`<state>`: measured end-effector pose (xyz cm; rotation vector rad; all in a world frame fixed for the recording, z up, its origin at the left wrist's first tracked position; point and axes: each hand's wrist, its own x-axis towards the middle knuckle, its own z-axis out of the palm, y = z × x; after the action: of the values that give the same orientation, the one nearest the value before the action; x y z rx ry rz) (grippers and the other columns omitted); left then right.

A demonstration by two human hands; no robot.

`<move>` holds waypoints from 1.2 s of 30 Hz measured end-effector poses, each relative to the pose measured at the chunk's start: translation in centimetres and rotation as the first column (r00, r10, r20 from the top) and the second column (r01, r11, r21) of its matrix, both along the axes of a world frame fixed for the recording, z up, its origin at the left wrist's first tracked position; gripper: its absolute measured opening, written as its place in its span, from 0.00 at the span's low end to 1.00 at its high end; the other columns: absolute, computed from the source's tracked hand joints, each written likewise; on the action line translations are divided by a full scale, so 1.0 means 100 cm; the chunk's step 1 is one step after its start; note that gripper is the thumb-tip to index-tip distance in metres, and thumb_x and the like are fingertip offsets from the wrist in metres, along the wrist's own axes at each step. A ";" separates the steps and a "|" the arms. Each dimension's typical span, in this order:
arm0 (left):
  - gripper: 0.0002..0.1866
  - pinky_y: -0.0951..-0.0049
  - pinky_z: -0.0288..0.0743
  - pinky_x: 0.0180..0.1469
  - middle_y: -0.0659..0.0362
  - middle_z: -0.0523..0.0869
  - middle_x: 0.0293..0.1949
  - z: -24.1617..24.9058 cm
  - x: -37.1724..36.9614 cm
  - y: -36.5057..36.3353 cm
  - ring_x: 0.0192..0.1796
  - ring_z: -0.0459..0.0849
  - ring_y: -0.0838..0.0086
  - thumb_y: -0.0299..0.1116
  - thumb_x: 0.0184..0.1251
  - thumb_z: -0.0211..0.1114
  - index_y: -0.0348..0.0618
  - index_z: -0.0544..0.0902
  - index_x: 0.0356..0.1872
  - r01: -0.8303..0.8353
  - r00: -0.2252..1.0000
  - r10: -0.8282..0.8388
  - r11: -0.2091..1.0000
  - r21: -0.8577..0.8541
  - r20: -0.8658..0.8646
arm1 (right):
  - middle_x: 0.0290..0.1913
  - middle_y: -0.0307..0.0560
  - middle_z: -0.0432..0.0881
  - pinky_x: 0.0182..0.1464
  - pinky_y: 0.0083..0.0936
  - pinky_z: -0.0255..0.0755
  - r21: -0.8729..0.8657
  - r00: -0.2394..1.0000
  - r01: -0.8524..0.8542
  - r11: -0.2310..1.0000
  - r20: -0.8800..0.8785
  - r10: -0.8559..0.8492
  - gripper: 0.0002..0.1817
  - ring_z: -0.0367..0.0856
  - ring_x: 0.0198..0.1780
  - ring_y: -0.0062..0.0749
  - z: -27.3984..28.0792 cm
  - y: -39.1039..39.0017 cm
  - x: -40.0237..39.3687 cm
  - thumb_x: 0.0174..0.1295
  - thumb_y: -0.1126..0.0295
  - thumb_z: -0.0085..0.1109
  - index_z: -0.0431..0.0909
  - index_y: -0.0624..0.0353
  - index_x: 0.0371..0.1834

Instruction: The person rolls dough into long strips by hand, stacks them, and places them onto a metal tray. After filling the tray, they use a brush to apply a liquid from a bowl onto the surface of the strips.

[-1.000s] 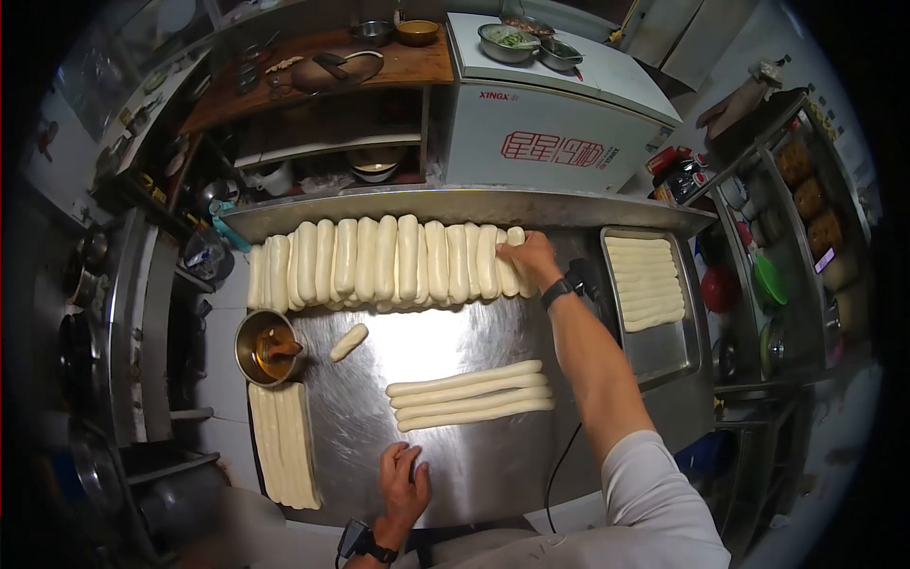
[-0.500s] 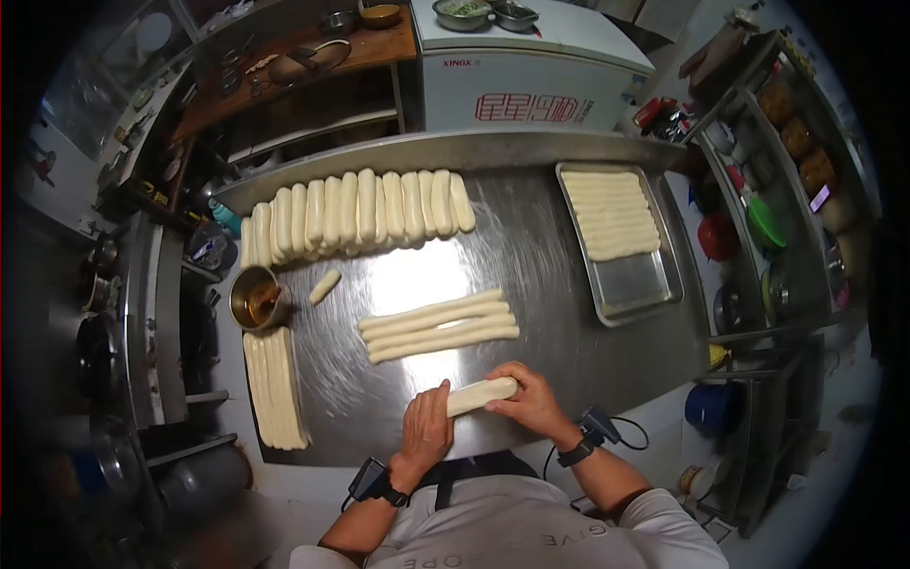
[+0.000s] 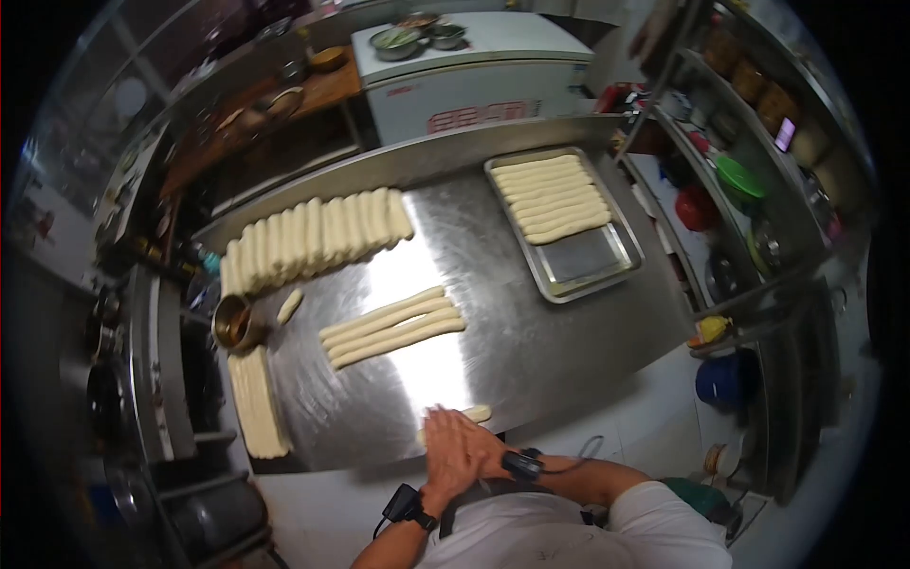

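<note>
From where I stand, left hand [image 3: 446,461] and right hand [image 3: 483,452] overlap, fingers straight, apparently clasping nothing, over a dough piece [image 3: 481,414] near the steel table [image 3: 531,351] edge; likely pressing or rolling, calling next for even palm pressure; long dough strips [image 3: 398,343] lie beyond

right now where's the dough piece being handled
In the head view's lower middle, the dough piece lies by the metal table's near edge, partly under the left hand and right hand.
</note>
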<state>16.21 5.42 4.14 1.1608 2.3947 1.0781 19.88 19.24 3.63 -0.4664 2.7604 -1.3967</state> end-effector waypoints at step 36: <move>0.34 0.29 0.38 0.79 0.37 0.63 0.78 -0.009 0.004 -0.101 0.81 0.54 0.37 0.51 0.74 0.57 0.46 0.71 0.77 -0.217 0.949 0.056 0.828 -0.517 -0.309 | 0.81 0.65 0.57 0.83 0.55 0.43 0.578 0.983 0.028 0.816 0.134 -0.128 0.52 0.50 0.84 0.59 0.006 0.055 0.060 0.61 0.34 0.62 0.64 0.63 0.78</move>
<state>16.63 -4.67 3.24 0.9876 2.7684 0.2061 25.86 24.75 4.21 -0.1944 2.8785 -0.5040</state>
